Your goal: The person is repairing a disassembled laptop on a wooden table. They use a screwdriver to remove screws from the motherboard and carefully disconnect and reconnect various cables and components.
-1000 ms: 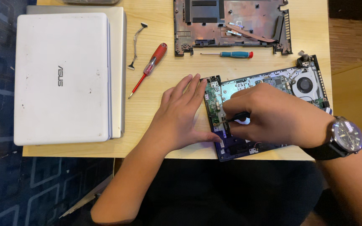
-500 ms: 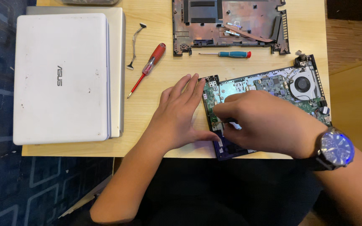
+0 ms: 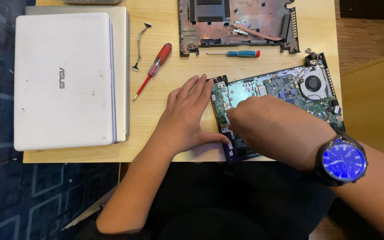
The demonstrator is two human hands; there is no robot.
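The opened laptop base (image 3: 276, 104) lies at the tabletop's (image 3: 165, 149) near right edge, its bottom cover (image 3: 238, 24) already off and set behind. The green board and fan are exposed and still seated. The left hand (image 3: 187, 118) presses flat, fingers apart, against its left edge. The right hand (image 3: 274, 126) bends over the board; its grip probably pinches something small, though this cannot be told.

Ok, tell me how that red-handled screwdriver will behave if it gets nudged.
The red-handled screwdriver lies flat on the wooden table, apart from both hands. Its rounded handle would probably let it roll. It looks stiff and light, so a nudge would likely slide or spin it.
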